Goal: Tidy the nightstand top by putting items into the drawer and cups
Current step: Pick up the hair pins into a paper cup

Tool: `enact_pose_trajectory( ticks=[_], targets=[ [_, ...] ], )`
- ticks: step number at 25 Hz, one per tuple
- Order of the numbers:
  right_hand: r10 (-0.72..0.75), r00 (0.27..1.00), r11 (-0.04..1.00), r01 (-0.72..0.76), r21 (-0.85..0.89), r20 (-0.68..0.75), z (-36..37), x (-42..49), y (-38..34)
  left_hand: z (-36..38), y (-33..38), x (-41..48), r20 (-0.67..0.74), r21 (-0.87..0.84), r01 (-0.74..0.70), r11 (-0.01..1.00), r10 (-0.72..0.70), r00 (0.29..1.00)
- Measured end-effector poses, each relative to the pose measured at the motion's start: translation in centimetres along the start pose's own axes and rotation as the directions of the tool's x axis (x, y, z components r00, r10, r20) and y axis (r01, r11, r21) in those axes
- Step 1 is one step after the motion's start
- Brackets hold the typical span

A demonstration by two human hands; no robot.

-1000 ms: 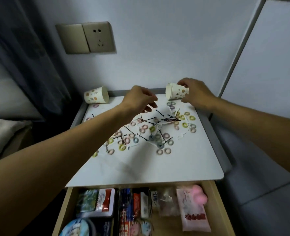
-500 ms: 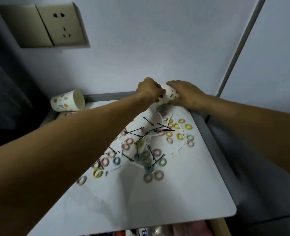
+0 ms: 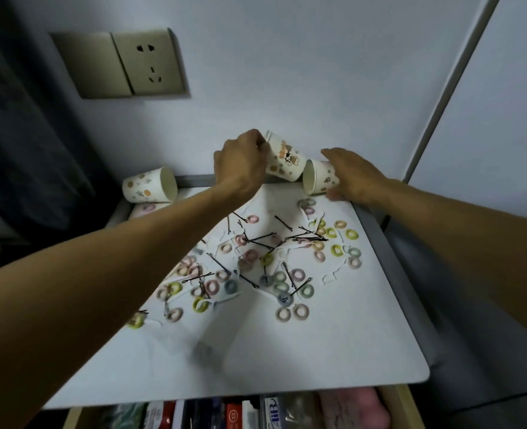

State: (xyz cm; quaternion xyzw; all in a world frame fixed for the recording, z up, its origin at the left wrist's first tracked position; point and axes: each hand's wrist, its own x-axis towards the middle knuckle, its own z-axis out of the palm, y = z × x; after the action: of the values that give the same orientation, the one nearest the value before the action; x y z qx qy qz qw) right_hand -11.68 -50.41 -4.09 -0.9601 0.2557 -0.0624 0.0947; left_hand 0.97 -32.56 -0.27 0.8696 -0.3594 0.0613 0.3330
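Your left hand [image 3: 240, 168] grips a printed cup [image 3: 284, 162], tilted above the table's [image 3: 318, 351] back edge. Your right hand [image 3: 352, 174] curls around a second cup [image 3: 318, 179] lying on its side just beside it. Hair ties [image 3: 282, 314] and hairpins [image 3: 259, 238] lie scattered across the table.

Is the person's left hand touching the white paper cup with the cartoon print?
Touching. The head view shows the left hand gripping the white cartoon-print paper cup at its rim end, with no gap.
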Motion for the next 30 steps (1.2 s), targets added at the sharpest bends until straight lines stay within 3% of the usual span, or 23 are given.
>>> enact_pose_trajectory(
  ticks=[5, 9, 12, 15, 17, 19, 22, 26, 30],
  targets=[
    [-0.112, 0.99, 0.925, 0.136, 0.354, -0.087, -4.3, -5.7, -8.3, -5.7, 0.7, -5.5, -0.058, -0.14, -0.207, 0.968, 0.2, 0.978],
    [-0.118, 0.993, 0.881, 0.096, 0.463, 0.019, -6.4, -13.0, -14.2, -10.8, 0.9, -11.4, -0.061, -0.299, -0.266, 0.917, 0.259, 0.964],
    [-0.137, 0.99, 0.822, 0.091, 0.562, 0.04, -6.9, -16.9, -17.7, -13.4, 0.9, -15.6, -0.005, -0.577, -0.118, 0.808, 0.141, 0.99],
    [-0.145, 0.988, 0.83, 0.093, 0.549, 0.051, -6.8, -19.9, -21.2, -15.3, 1.2, -19.1, 0.08, -0.8, 0.147, 0.582, -0.139, 0.987],
    [-0.207, 0.974, 0.856, 0.135, 0.5, 0.093, -7.0, -21.1, -22.2, -16.4, 0.9, -20.4, 0.182, -0.867, 0.281, 0.411, -0.263, 0.947],
    [-0.277, 0.951, 0.905, 0.212, 0.368, 0.135, -7.3, -21.4, -21.9, -17.1, -0.9, -21.4, 0.254, -0.856, 0.373, 0.358, -0.337, 0.907],
    [-0.155, 0.987, 0.967, 0.144, 0.209, 0.037, -7.8, -19.4, -18.7, -17.4, -3.8, -22.2, 0.285, -0.801, 0.447, 0.398, -0.402, 0.87],
    [-0.019, 1.0, 0.999, 0.018, 0.031, 0.022, -6.0, -14.4, -13.7, -16.9, -5.5, -22.0, 0.25, -0.73, 0.41, 0.546, -0.346, 0.904],
    [0.068, 0.997, 0.997, -0.07, 0.038, 0.037, -2.6, -9.9, -10.9, -15.5, -7.6, -20.9, 0.245, -0.666, 0.376, 0.644, -0.287, 0.926]
  ],
)
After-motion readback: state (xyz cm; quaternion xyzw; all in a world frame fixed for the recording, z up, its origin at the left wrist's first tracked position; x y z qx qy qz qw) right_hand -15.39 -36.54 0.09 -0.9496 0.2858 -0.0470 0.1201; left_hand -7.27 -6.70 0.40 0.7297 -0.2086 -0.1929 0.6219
